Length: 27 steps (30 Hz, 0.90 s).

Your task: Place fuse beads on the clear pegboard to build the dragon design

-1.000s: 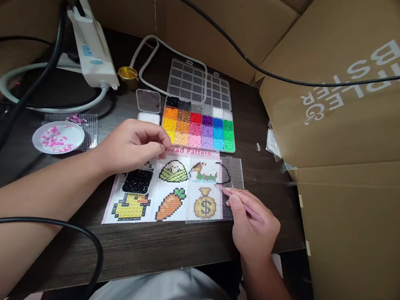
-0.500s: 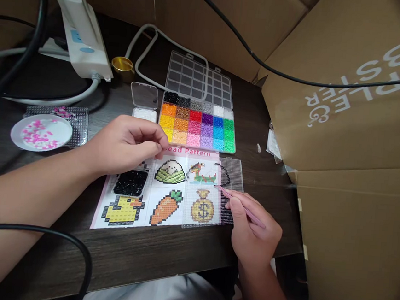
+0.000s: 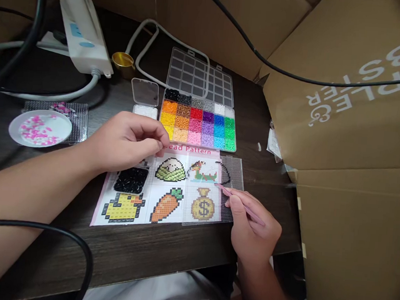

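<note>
My right hand (image 3: 256, 224) is closed round a pair of pink tweezers (image 3: 240, 203). Their tips point left, over a clear pegboard (image 3: 231, 171) with a curved line of black beads on it. Part of the board lies on a printed bead pattern sheet (image 3: 142, 215) showing a carrot, a money bag and other pictures. My left hand (image 3: 131, 140) is above the sheet's upper left, fingers curled and thumb against them; whether anything is in them is hidden. Just below it sits a small box of black beads (image 3: 130, 180).
Behind the sheet stands an open compartment case of coloured beads (image 3: 195, 122), beside a small box of white beads (image 3: 144, 112). To the left are a white dish (image 3: 59, 132) of pink and white beads, a power strip (image 3: 86, 34) and a gold cup (image 3: 123, 63). Cardboard (image 3: 353, 134) walls the right.
The view has shifted very slightly. Both hands keep almost the same pose, and the tweezer tips stay at nearly the same place over the board.
</note>
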Each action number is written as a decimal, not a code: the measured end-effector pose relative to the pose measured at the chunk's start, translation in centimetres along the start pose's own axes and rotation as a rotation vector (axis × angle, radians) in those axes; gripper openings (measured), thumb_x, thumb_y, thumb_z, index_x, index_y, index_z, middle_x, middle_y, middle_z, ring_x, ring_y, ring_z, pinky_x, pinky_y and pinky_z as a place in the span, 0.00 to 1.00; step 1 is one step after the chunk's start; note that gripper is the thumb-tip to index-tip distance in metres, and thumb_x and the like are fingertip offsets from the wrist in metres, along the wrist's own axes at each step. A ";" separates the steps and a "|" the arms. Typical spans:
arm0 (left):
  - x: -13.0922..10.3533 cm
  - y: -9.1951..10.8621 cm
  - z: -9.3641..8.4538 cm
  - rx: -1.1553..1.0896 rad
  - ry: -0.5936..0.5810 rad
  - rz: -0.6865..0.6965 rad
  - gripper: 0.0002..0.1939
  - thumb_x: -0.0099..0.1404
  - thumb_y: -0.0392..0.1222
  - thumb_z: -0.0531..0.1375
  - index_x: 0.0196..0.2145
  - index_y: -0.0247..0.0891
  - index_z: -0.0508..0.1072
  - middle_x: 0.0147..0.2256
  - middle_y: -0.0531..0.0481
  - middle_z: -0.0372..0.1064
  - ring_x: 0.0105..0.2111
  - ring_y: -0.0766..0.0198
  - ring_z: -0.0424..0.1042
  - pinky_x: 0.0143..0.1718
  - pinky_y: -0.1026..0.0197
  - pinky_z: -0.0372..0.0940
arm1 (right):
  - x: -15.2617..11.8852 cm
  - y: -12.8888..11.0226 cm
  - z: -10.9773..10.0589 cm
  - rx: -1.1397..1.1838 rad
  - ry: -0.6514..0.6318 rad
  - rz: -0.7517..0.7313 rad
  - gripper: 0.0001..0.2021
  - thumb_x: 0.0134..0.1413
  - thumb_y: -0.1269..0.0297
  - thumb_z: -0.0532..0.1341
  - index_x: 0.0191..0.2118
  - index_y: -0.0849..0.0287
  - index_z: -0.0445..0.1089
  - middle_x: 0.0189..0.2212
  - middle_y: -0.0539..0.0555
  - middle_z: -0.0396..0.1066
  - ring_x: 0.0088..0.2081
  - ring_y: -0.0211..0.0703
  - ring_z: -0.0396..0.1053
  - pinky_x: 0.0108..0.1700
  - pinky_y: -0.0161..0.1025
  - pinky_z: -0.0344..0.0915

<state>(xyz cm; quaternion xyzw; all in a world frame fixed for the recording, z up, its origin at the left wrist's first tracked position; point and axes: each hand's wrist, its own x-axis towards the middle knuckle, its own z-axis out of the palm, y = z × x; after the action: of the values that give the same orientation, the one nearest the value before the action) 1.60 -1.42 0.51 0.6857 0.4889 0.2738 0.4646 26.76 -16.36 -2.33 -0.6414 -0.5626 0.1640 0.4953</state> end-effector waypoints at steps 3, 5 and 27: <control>0.0 -0.1 0.0 0.006 0.008 0.016 0.06 0.53 0.42 0.61 0.26 0.40 0.76 0.24 0.50 0.75 0.25 0.62 0.73 0.26 0.63 0.65 | 0.0 0.0 0.0 -0.018 0.005 0.000 0.10 0.60 0.71 0.64 0.40 0.51 0.83 0.37 0.51 0.82 0.36 0.42 0.80 0.39 0.39 0.78; 0.0 -0.1 0.0 0.000 0.008 0.017 0.06 0.53 0.42 0.61 0.26 0.40 0.77 0.25 0.50 0.76 0.25 0.62 0.72 0.25 0.63 0.64 | 0.0 0.0 0.0 -0.028 -0.001 0.008 0.09 0.60 0.70 0.64 0.40 0.51 0.83 0.38 0.52 0.82 0.37 0.43 0.80 0.40 0.39 0.78; 0.0 0.3 0.1 0.004 0.005 -0.031 0.06 0.51 0.42 0.60 0.25 0.40 0.76 0.23 0.50 0.75 0.22 0.63 0.69 0.23 0.62 0.61 | -0.2 0.0 0.1 -0.016 0.057 0.045 0.08 0.60 0.67 0.65 0.40 0.52 0.83 0.33 0.51 0.82 0.32 0.41 0.79 0.38 0.39 0.78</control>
<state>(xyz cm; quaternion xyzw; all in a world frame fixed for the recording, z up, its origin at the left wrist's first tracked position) 1.78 -1.46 0.77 0.6783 0.5011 0.2676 0.4661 26.60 -16.46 -2.45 -0.6622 -0.5349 0.1522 0.5022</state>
